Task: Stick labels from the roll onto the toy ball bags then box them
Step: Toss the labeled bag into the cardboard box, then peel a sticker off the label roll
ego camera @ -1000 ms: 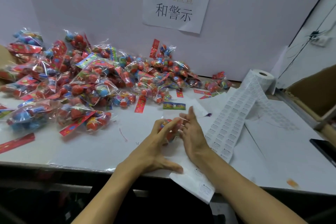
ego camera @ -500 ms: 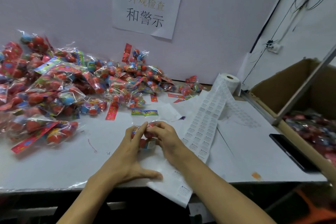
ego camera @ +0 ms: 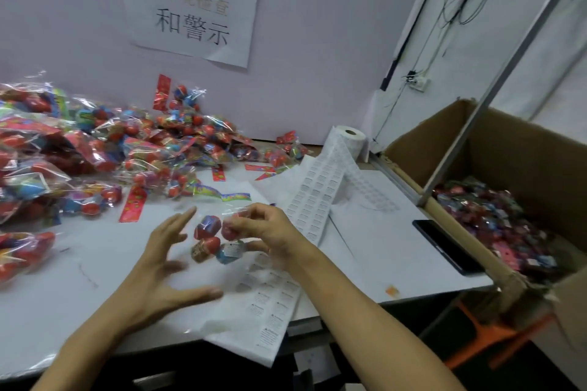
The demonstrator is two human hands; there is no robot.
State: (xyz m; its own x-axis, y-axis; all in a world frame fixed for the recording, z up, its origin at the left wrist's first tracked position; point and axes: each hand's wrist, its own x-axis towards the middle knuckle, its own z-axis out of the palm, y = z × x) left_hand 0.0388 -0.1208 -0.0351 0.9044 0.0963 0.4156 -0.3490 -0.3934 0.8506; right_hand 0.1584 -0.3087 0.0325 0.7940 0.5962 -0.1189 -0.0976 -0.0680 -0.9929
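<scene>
Head view, single entry.

Right hand [ego camera: 270, 228]: raised just above the surface, fingers and thumb curled round a clear toy ball bag [ego camera: 219, 240]; grip grasping the bag at its right side and top edge. The bag shows red balls and one blue ball, with a small white label [ego camera: 234, 248] stuck on the blue ball's side of the wrapper.

Left hand [ego camera: 162, 260]: released, fingers spread and straight, blurred, just left of the bag and apart from it; holds nothing.

Surface [ego camera: 63, 295]: white, sheet-covered. Label strip [ego camera: 314, 200]: unrolled across the surface from the label roll [ego camera: 349, 138], which stands upright at the far edge near the wall; the strip's near end passes under the right forearm and hangs over the front edge.

Pile of toy ball bags [ego camera: 104, 149]: heaped at far left against the wall, red and blue balls in clear wrappers with red header cards; a few loose red cards lie beside it.

Cardboard box [ego camera: 521, 165]: open, to the right of the surface, partly filled with bagged toys [ego camera: 495, 225].

Black phone [ego camera: 448, 246]: flat at the right edge of the surface, next to the box.

Paper sign [ego camera: 193, 13]: fixed to the wall, printed with Chinese characters.
</scene>
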